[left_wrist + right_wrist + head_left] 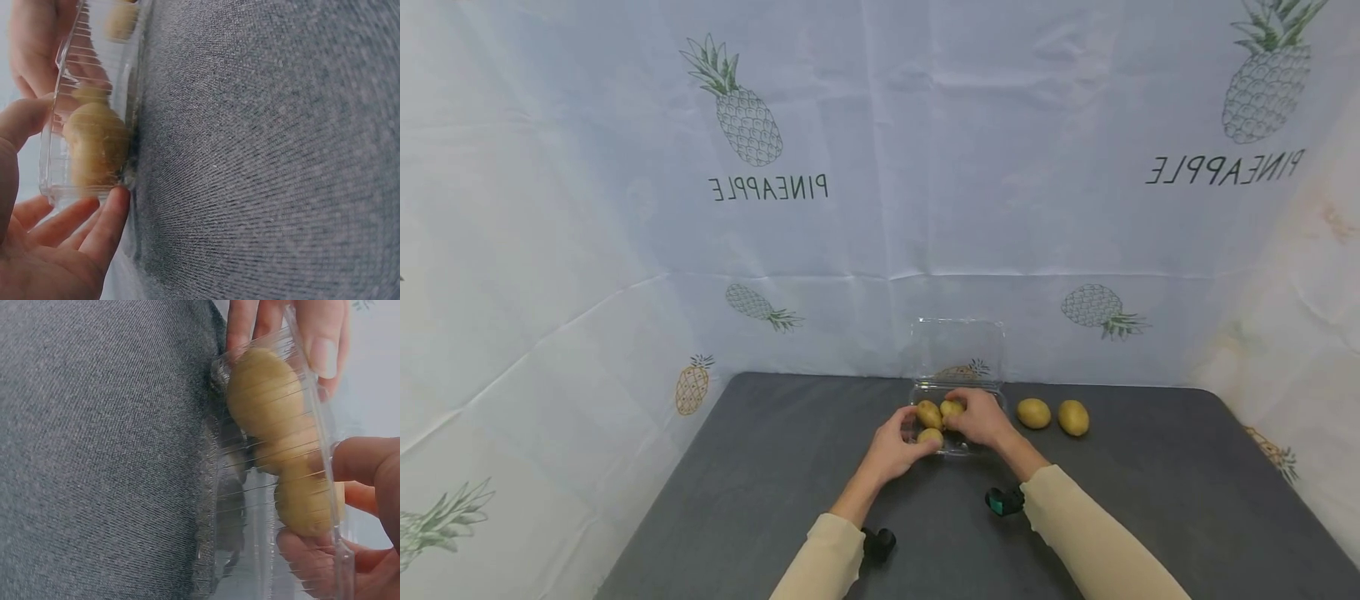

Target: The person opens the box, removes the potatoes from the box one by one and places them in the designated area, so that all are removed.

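A clear plastic clamshell container (964,452) stands near the back of the table, its lid (958,342) raised against the backdrop. My left hand (891,450) holds its left end, thumb over the rim and fingertips against the outer wall in the left wrist view. My right hand (983,418) reaches inside and grips a yellow potato (306,503) between thumb and fingers. Beside that one, two more potatoes lie in the left part of the container: a rear potato (928,414) and a front potato (930,437).
Right of the container, two loose potatoes lie on the dark grey table (1150,483): a nearer-in potato (1033,413) and an outer potato (1073,417). A white pineapple-print cloth (880,225) rises behind the table. Black wrist devices (878,544) sit under both forearms.
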`<state>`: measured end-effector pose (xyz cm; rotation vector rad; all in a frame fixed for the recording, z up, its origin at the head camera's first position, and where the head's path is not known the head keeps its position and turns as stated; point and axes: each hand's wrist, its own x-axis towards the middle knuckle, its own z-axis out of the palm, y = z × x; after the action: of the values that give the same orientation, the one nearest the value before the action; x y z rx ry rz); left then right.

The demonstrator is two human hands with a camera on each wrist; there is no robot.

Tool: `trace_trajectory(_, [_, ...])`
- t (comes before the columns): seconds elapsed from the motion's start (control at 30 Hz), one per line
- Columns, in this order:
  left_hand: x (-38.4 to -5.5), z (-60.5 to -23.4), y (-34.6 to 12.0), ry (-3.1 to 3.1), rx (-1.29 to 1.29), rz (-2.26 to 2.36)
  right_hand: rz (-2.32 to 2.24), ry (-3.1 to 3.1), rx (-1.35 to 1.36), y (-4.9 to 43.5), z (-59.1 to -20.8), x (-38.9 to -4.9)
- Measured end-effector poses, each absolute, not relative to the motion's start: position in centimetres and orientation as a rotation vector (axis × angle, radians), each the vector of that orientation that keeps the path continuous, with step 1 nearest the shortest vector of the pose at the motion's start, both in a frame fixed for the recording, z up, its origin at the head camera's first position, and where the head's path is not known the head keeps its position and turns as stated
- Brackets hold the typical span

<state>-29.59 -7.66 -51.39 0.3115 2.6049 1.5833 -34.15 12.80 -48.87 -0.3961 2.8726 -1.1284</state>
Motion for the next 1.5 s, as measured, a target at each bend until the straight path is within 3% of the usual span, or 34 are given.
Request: trace_trajectory(1.5, [-29.4,-51.2,-7.7,2.614,0.321,1.559,-1.256,2.943,-0.611,19.7,-45.0,-28.2])
